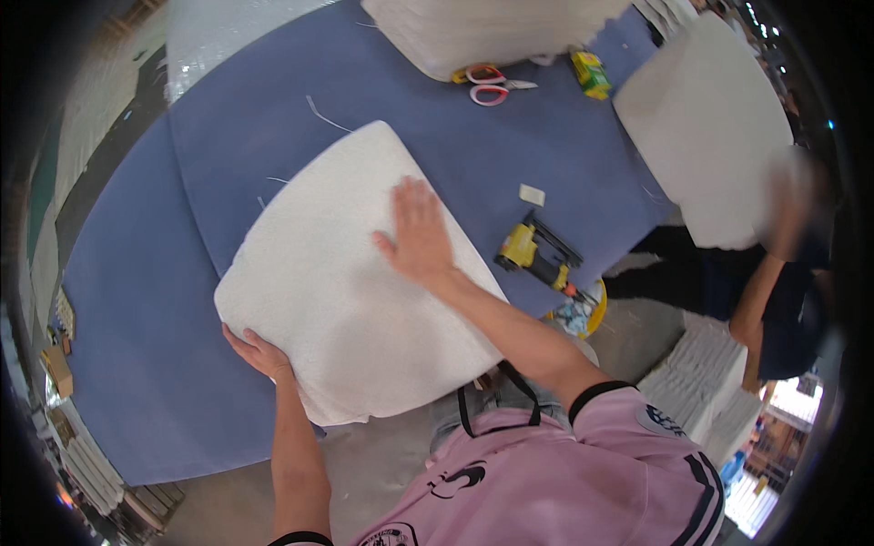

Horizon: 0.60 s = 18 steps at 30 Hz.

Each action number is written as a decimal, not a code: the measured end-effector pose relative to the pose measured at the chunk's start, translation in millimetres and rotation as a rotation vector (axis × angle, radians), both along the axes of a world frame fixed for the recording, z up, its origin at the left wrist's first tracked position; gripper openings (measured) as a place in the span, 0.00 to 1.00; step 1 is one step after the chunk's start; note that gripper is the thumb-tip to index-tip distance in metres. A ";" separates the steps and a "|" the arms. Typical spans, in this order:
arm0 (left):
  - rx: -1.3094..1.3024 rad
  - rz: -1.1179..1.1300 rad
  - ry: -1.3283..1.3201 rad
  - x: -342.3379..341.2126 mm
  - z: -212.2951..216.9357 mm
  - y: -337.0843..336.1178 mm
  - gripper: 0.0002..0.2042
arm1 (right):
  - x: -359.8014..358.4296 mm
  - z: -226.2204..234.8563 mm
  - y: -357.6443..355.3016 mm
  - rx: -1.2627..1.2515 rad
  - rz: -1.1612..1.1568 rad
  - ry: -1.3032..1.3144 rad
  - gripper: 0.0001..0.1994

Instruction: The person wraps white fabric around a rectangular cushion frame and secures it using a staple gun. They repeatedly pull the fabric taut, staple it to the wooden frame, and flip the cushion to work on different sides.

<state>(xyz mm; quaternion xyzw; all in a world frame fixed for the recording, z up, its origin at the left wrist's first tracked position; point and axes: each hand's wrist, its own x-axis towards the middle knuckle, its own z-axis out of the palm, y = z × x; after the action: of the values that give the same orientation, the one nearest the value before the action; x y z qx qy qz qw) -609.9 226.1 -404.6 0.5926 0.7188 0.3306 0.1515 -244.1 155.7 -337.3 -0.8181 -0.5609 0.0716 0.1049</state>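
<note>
In front of me a white fabric-covered cushion panel [328,264], broad with rounded corners, lies on a blue-covered table [137,318]. Its near edge overhangs the table's front. My right hand [421,232] rests flat on the panel's upper right part, fingers stretched and slightly blurred. At the panel's lower left edge is my left hand [258,352], its fingers extended along the rim and the thumb side partly hidden. Right of the panel lies a yellow and black staple gun [537,255], with a small pale card [532,195] just beyond it.
Red-handled scissors [492,86] and a yellow-green box [591,75] lie near a stack of white panels [492,32] at the back. To the right, another person [774,291] handles a white panel [710,127]. A yellow bucket [596,309] stands beside the table.
</note>
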 end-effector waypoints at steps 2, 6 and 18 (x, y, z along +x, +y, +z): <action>0.012 -0.024 -0.040 1.3 2.2 -0.8 0.33 | -25.7 8.4 -12.7 -0.006 0.145 0.042 0.40; -0.018 -0.022 -0.085 7.4 10.9 2.3 0.32 | -95.5 4.7 -45.1 0.086 0.484 0.222 0.36; 0.177 -0.110 0.041 -8.3 -5.7 1.8 0.26 | 5.2 -21.0 -118.2 0.102 -0.224 0.192 0.37</action>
<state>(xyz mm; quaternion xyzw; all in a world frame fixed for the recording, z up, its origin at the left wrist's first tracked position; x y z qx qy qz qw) -618.1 227.9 -410.2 0.6488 0.6560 0.3719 0.1017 -238.9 37.6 -358.3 -0.8585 -0.4565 0.1088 0.2069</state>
